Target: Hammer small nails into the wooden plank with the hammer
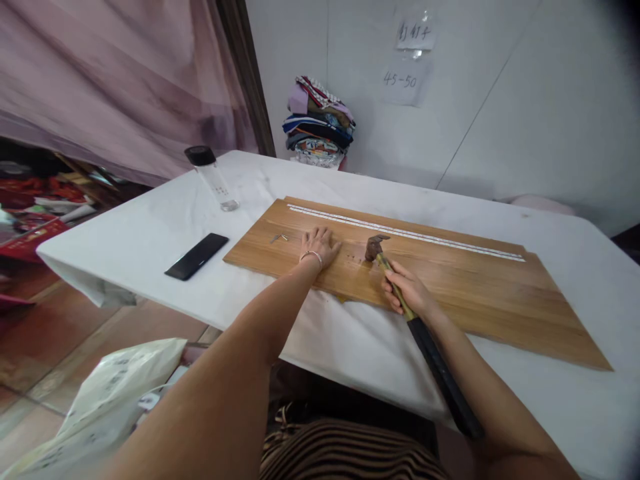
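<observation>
A long wooden board (480, 287) lies across the table. My left hand (320, 248) rests flat on its left part, fingers spread, holding nothing. My right hand (406, 288) grips a claw hammer (443, 373) by the upper handle, near the head; the black grip points down toward me. The rusty hammer head (376, 247) is at the board's surface, though I cannot tell whether it touches. Between it and my left hand are several small marks or nail heads (354, 258). A few loose nails (284, 237) lie on the board left of my left hand.
A white-striped measuring tape (400, 231) runs along the board's far side. On the white-covered table (145, 220) are a black phone-like slab (197, 257) and a clear bottle (217, 183) with a black lid. Folded clothes (320, 123) are stacked behind, by the wall.
</observation>
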The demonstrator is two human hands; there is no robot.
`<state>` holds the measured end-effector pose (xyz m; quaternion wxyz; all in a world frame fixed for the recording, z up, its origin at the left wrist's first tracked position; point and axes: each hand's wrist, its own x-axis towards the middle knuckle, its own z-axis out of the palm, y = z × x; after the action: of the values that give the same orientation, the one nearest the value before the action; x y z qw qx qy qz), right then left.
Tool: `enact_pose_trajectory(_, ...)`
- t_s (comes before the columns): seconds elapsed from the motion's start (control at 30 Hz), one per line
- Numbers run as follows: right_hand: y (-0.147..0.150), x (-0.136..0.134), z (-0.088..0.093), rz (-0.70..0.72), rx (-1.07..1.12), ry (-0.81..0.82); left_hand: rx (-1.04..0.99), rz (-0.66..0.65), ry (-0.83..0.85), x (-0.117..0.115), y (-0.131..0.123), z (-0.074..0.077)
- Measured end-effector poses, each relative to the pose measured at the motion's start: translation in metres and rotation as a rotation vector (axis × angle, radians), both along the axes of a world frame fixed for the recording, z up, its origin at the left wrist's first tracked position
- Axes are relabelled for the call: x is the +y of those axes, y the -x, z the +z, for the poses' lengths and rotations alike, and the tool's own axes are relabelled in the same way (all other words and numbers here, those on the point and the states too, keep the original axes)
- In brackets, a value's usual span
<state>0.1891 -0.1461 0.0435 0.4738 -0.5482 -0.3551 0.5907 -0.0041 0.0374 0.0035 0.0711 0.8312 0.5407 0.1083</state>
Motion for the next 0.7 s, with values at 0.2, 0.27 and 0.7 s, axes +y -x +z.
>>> enact_pose_trajectory(0.2,-0.0001,0.0002,0.002,-0.018,-0.001,-0.008,0.013,0.006,0.002,-0.0009,-0.0002,0.0006)
enact_pose_trajectory(0.27,0.0003,-0.0001,0.0021,-0.02,-0.006,-0.011,0.013,0.004,0.003,-0.0009,-0.0002,0.0008)
enact_pose_trajectory(0.7,0.0022,-0.0004,-0.0019,-0.012,-0.042,0.0,0.006,0.0,0.006,-0.0015,0.0002,0.0024)
